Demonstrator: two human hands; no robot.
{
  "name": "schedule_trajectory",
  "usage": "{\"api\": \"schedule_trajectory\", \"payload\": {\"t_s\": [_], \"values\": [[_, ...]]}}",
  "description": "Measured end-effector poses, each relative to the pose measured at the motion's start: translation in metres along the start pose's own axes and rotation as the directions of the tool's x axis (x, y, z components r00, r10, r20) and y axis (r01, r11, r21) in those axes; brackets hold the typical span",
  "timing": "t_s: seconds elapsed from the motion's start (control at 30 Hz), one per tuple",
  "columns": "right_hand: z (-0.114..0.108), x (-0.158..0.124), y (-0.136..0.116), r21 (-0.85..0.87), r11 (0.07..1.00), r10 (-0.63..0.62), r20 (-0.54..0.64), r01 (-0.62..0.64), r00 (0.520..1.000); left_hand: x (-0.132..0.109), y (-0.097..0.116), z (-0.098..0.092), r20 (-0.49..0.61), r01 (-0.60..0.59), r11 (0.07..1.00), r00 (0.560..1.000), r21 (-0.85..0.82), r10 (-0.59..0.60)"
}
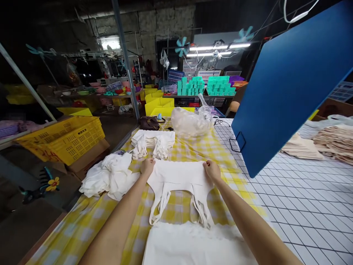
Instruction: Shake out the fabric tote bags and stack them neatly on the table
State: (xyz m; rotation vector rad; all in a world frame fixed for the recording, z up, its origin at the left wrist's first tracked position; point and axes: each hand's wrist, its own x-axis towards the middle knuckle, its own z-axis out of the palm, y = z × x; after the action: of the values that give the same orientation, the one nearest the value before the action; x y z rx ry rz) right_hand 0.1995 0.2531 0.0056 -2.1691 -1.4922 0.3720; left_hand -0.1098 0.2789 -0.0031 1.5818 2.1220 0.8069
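Left hand and right hand pinched a white garment by its far corners, apparently spreading it; the next move seemingly required even tension.

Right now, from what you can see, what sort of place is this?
Probably a garment workshop: there's a white strapped garment held at two corners, a stack of similar white pieces beyond it, and beige cloth piles on the right.

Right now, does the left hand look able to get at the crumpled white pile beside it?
Probably yes: the left hand, though pinching the white garment, has nothing visible between it and the crumpled white pile.
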Motion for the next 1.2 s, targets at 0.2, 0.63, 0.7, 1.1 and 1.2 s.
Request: {"api": "schedule_trajectory", "payload": {"t_s": [0.2, 0.63, 0.7, 1.1, 1.2], "values": [[0.011, 0.001, -0.001, -0.107, 0.994, 0.031, -0.003, -0.031, 1.000, -0.009, 0.006, 0.012, -0.004, -0.059, 0.990, 0.998, 0.125, 0.060], [0.016, 0.003, 0.003, -0.249, 0.968, 0.005, -0.016, -0.009, 1.000, -0.014, 0.004, 0.021, -0.003, -0.194, 0.899, 0.977, 0.394, 0.212], [0.018, 0.002, 0.002, -0.275, 0.962, 0.000, -0.005, -0.001, 1.000, -0.016, 0.006, 0.022, 0.015, -0.217, 0.865, 0.972, 0.452, 0.236], [-0.006, -0.020, -0.012, -0.307, 0.928, -0.205, 0.053, 0.211, 0.977, -0.040, 0.026, 0.007, 0.012, -0.397, 0.763, 0.890, 0.511, 0.455], [-0.008, -0.039, -0.006, -0.280, 0.858, -0.392, 0.186, 0.431, 0.901, -0.058, 0.021, 0.013, 0.195, -0.559, 0.727, 0.827, 0.399, 0.528]]}}
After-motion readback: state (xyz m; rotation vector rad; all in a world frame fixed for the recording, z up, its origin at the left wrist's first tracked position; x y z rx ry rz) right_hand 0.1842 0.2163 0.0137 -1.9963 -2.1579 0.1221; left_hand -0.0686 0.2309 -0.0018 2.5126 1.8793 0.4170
